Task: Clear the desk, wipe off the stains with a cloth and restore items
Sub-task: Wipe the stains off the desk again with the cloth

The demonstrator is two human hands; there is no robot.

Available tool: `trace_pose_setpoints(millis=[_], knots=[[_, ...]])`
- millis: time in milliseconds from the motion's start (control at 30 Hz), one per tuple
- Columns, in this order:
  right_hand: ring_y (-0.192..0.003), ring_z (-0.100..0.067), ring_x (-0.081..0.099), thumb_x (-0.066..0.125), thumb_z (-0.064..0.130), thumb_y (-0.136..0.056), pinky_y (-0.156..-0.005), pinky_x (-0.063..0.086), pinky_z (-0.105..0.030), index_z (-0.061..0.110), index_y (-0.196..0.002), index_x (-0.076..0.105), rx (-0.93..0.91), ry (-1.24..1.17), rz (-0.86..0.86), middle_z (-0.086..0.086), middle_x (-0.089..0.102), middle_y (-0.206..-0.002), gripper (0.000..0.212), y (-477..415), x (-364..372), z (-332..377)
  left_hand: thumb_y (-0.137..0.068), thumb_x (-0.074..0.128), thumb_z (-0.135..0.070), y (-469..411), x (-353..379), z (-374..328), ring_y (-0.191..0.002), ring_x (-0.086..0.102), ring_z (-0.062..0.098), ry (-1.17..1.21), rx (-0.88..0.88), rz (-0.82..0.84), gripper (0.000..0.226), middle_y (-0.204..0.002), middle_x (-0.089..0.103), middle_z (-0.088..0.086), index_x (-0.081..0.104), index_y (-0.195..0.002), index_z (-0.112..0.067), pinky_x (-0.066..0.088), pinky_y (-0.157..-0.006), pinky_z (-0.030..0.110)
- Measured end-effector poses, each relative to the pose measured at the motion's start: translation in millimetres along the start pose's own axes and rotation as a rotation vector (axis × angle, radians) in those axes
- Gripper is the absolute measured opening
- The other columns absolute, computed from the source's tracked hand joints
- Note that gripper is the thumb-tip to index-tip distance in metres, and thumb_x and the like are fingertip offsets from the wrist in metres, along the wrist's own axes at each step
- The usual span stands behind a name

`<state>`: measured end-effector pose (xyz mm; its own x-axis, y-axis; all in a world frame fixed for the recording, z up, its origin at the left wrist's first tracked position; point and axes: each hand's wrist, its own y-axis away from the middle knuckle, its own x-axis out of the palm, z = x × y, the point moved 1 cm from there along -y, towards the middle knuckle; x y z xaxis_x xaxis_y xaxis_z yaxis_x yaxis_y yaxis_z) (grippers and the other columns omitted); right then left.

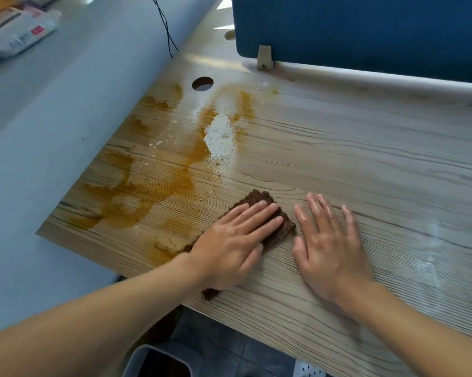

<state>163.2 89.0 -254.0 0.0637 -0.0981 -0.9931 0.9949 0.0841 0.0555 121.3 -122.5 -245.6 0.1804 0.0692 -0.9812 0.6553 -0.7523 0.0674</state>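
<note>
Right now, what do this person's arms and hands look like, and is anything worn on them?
Both forearms are bare: no sleeves, gloves, watch or rings show. The left hand is plain; the right hand has a wet shine on its fingers.

bright daylight — glare on the wet desk [365,148], soft shadows, wide-angle bending at edges.

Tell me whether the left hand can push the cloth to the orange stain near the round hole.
Probably yes. The left hand lies flat on the brown cloth, and the desk between it and the orange stain holds only crumbs; the right hand rests on the other side.
</note>
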Motion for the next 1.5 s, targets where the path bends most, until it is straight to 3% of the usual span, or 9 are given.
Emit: trace_pose_setpoints(millis=[200,400,500,600,767,1000,1300,1400,1500], knots=[[-0.152,-0.023,0.014,0.022,0.045,-0.096,-0.121,0.014,-0.055,0.019,-0.154,0.031,0.002,-0.002,0.024,-0.008,0.022,-0.163,0.064,0.6,-1.1,-0.2,-0.101,0.015,-0.043,-72.3,-4.6,48.1,-0.152,-0.01,0.008,0.023,-0.517,-0.065,0.062,-0.167,-0.002,-0.005,0.007,-0.16,-0.025,0.002,-0.126,0.038],[-0.133,-0.027,0.045,0.035,0.042,-0.088,-0.107,0.029,-0.049,0.019,-0.126,0.057,-0.03,-0.088,-0.049,-0.008,0.051,-0.138,0.05,-25.5,-14.6,-9.4,-0.104,0.02,-0.04,-8.8,3.4,-11.5,-0.154,-0.005,0.014,-0.027,-0.184,-0.011,0.059,-0.167,0.004,0.0,0.013,-0.159,-0.02,0.009,-0.126,0.041],[-0.144,-0.024,0.032,0.027,0.045,-0.093,-0.116,0.019,-0.049,0.019,-0.143,0.045,0.017,-0.089,-0.056,-0.009,0.039,-0.153,0.059,-72.3,-19.8,-23.5,-0.103,0.027,-0.037,-9.6,0.7,-1.5,-0.154,-0.005,0.01,-0.016,-0.101,0.015,0.059,-0.167,0.005,-0.003,0.015,-0.159,-0.025,0.005,-0.126,0.036],[-0.153,-0.019,0.005,0.015,0.05,-0.094,-0.122,0.002,-0.05,0.022,-0.156,0.022,0.038,-0.056,0.02,-0.004,0.012,-0.166,0.069,-96.7,-9.4,-32.2,-0.101,0.022,-0.04,-39.1,-5.7,24.6,-0.153,-0.006,0.008,0.013,-0.193,0.0,0.06,-0.167,0.005,-0.005,0.014,-0.159,-0.027,0.003,-0.126,0.035],[-0.153,-0.017,-0.002,0.01,0.049,-0.094,-0.123,-0.003,-0.049,0.022,-0.158,0.016,0.027,-0.049,0.04,-0.003,0.005,-0.167,0.07,-95.5,-10.5,-32.9,-0.099,0.012,-0.043,-92.6,-13.4,60.6,-0.152,-0.014,0.007,-0.002,-0.557,-0.041,0.064,-0.167,-0.005,-0.004,0.003,-0.16,-0.025,-0.002,-0.125,0.036],[-0.153,-0.019,-0.003,0.01,0.048,-0.096,-0.122,0.0,-0.052,0.019,-0.158,0.011,0.006,-0.02,0.061,-0.005,0.002,-0.166,0.069,-94.5,-10.4,-32.0,-0.101,0.031,-0.037,-25.7,-2.0,-4.9,-0.154,0.0,0.014,-0.011,-0.182,0.028,0.061,-0.167,0.009,-0.001,0.019,-0.159,-0.022,0.011,-0.125,0.04],[-0.153,-0.019,-0.003,0.01,0.047,-0.096,-0.122,0.0,-0.053,0.018,-0.157,0.01,0.01,-0.026,0.043,-0.006,0.002,-0.166,0.067,-95.2,-11.6,-31.2,-0.097,0.037,-0.036,-30.8,-5.3,-1.9,-0.154,0.001,0.011,0.048,-0.184,0.002,0.064,-0.167,0.01,-0.003,0.022,-0.158,-0.026,0.011,-0.125,0.039],[-0.153,-0.022,0.012,0.018,0.045,-0.095,-0.121,0.008,-0.055,0.015,-0.155,0.027,0.026,-0.018,0.017,-0.009,0.017,-0.164,0.068,-95.6,-9.8,-30.6,-0.097,0.029,-0.039,-52.2,-7.0,17.7,-0.154,0.0,0.01,0.034,-0.336,-0.058,0.064,-0.167,0.01,-0.003,0.021,-0.159,-0.025,0.008,-0.125,0.038],[-0.153,-0.022,0.012,0.017,0.045,-0.095,-0.122,0.008,-0.054,0.015,-0.155,0.028,0.019,0.005,0.016,-0.009,0.018,-0.164,0.068,-94.8,-5.7,-30.7,-0.097,0.016,-0.043,-108.5,-16.5,62.2,-0.153,-0.01,0.009,0.06,-0.581,-0.074,0.065,-0.167,-0.001,-0.003,0.009,-0.16,-0.026,-0.001,-0.126,0.037]])
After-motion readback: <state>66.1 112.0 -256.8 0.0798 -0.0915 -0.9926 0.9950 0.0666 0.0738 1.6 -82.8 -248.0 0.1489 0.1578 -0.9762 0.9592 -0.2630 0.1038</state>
